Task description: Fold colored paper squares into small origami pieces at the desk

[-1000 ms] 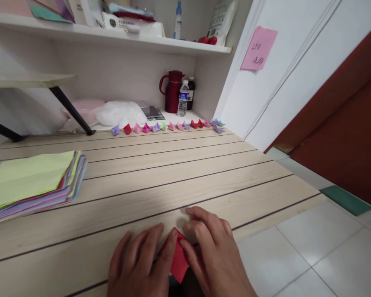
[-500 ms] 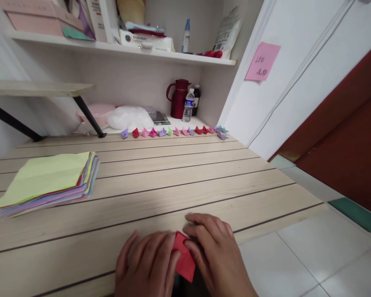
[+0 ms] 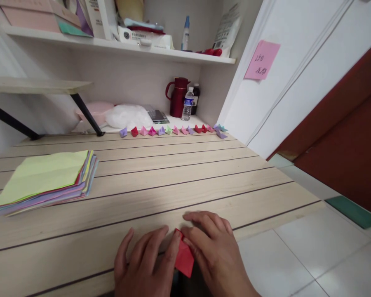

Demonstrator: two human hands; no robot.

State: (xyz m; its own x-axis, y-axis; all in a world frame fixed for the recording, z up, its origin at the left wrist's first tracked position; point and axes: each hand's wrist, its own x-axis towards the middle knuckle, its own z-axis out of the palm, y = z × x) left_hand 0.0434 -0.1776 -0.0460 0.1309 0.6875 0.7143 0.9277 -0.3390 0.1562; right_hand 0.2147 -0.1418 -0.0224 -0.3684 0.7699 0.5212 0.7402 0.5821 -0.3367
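Note:
A small folded piece of red paper [image 3: 184, 259] is between my two hands at the front edge of the table, its point turned away from me. My left hand [image 3: 148, 264] has its index finger pressed along the paper's left edge; the other fingers are spread over the tabletop, and its thumb is hidden. On the right edge, my right hand [image 3: 214, 251] grips the paper between thumb and index finger, with its remaining fingers curled above the table.
A stack of coloured paper sheets [image 3: 46, 177] lies at left on the slatted table [image 3: 160, 177]. Small folded paper pieces [image 3: 152, 130] line the back edge. Behind them stand a dark red jug [image 3: 178, 99] and a water bottle [image 3: 188, 105]. A black-legged stand [image 3: 86, 115] is at back left.
My left fingers have spread apart, and the index finger has shifted onto the red paper's left edge near its tip. My right hand keeps its grip, and the view has shifted slightly.

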